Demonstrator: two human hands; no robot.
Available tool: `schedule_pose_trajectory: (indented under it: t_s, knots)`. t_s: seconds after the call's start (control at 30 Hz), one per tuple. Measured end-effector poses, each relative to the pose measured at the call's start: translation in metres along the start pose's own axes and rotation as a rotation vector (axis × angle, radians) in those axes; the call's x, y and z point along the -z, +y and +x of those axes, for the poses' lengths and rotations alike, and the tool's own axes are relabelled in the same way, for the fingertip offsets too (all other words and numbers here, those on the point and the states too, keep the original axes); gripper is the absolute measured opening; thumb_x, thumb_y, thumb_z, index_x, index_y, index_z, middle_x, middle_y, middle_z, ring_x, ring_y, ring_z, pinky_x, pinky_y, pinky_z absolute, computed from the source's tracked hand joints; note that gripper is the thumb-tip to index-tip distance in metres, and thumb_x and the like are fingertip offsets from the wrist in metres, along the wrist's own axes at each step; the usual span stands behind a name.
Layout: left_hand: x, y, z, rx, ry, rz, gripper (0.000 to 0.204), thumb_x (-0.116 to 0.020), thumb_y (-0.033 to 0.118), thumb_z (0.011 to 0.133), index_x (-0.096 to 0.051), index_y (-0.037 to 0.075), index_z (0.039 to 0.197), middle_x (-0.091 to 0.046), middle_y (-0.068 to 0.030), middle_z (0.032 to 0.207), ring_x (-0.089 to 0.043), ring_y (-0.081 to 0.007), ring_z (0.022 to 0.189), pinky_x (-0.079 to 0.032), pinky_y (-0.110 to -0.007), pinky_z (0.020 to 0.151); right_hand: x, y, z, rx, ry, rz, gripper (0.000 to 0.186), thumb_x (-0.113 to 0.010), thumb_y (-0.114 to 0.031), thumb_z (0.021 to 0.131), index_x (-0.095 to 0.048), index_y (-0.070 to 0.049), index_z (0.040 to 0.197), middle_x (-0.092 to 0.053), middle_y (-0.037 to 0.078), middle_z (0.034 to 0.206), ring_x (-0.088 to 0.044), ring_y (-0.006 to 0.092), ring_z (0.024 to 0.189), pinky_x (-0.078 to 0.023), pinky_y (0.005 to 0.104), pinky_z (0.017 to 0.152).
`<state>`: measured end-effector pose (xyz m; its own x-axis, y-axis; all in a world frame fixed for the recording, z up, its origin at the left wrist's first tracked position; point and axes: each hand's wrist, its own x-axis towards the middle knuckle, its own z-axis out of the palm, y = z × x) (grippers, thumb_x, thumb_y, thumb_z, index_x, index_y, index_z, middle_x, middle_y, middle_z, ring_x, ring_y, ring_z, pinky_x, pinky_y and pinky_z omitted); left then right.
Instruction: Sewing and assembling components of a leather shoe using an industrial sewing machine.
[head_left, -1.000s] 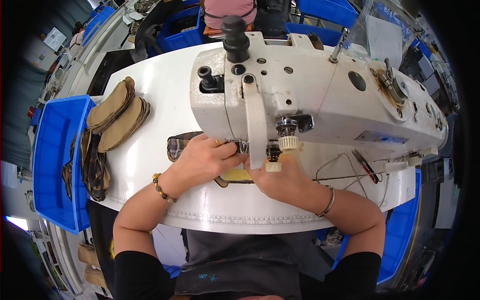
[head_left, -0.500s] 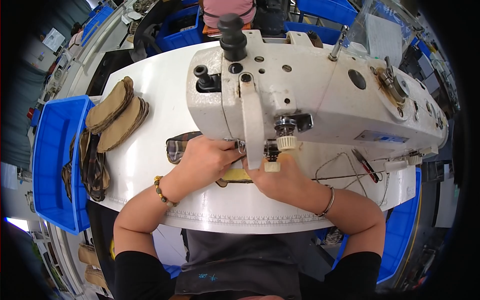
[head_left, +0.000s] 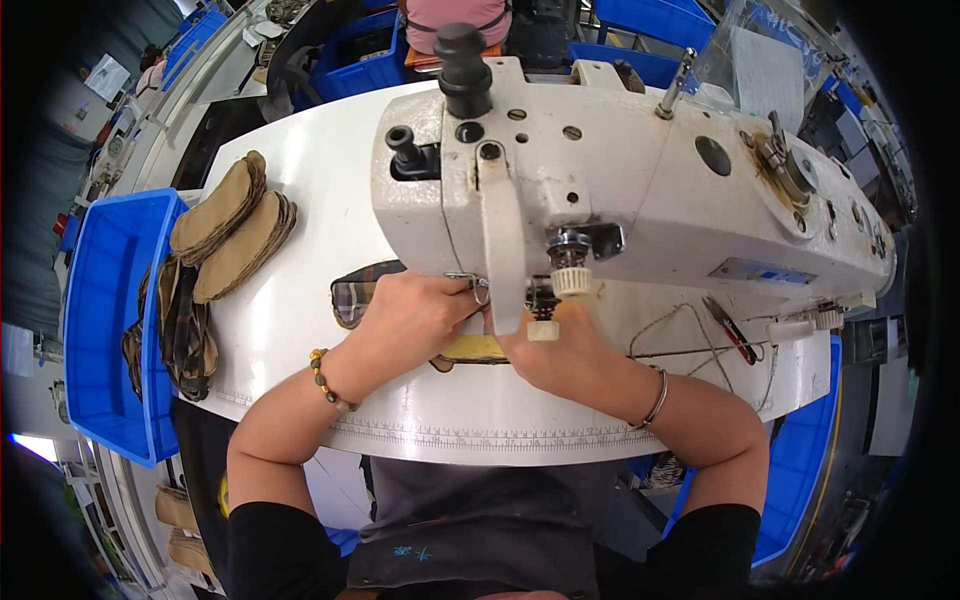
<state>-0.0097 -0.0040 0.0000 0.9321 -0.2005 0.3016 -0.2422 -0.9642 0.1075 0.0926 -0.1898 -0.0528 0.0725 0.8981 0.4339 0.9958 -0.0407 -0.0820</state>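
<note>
Under the head of a white sewing machine (head_left: 650, 200) lies a plaid fabric piece (head_left: 352, 298), dark with brown and pale checks. My left hand (head_left: 420, 312) is closed on it, fingers pinched together close to the needle area. From the other side my right hand (head_left: 560, 355) grips the same work with curled fingers, partly hidden behind the machine's lever and knobs. A yellow strip (head_left: 474, 348) with a dark edge shows between my hands, at the near side of the work. The needle and the seam are hidden.
Sole-shaped tan pieces (head_left: 245, 245) lie stacked at the left. More plaid pieces (head_left: 187, 335) hang over the rim of a blue bin (head_left: 165, 400). Thread snips (head_left: 730, 328) and a loose cord (head_left: 690, 350) lie right of my hands. Another blue bin (head_left: 800, 500) stands lower right.
Almost nothing differs. Both hands keep their places on the plaid fabric piece, and the whole view has shifted very slightly.
</note>
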Motion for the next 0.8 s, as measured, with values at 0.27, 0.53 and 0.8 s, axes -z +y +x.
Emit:
schedule_pose_trajectory:
  t_s: [0.27,0.53,0.8]
  knots:
    - [-0.004,0.0,-0.001,0.085,-0.046,0.008,0.022,-0.068,0.008,0.074,-0.076,0.011,0.094,-0.068,-0.0022,0.08,-0.068,-0.022,0.072,-0.053,-0.034,0.057,-0.009,0.004,0.001,-0.121,0.038,0.075,0.011,-0.064,-0.016,0.084,-0.072,-0.011,0.089,-0.055,0.008,0.054,-0.059,0.0274,0.048,-0.047,0.0401,0.046]
    - [0.012,-0.002,0.001,0.029,-0.053,-0.086,0.016,-0.071,0.016,0.082,-0.076,0.016,0.097,-0.071,-0.0034,0.077,-0.068,-0.0237,0.067,-0.054,-0.033,0.058,-0.012,0.009,-0.004,-0.144,0.131,0.276,0.009,-0.065,-0.015,0.082,-0.072,-0.01,0.084,-0.056,0.009,0.055,-0.059,0.0279,0.048,-0.047,0.041,0.047]
    - [0.002,-0.014,-0.004,0.105,-0.063,-0.122,0.016,-0.07,0.017,0.083,-0.077,0.016,0.097,-0.072,-0.0046,0.08,-0.069,-0.024,0.068,-0.053,-0.033,0.056,-0.007,-0.001,-0.007,-0.038,-0.115,-0.155,0.016,-0.059,-0.014,0.092,-0.066,-0.01,0.106,-0.068,0.005,0.097,-0.067,0.021,0.085,-0.052,0.0347,0.066]
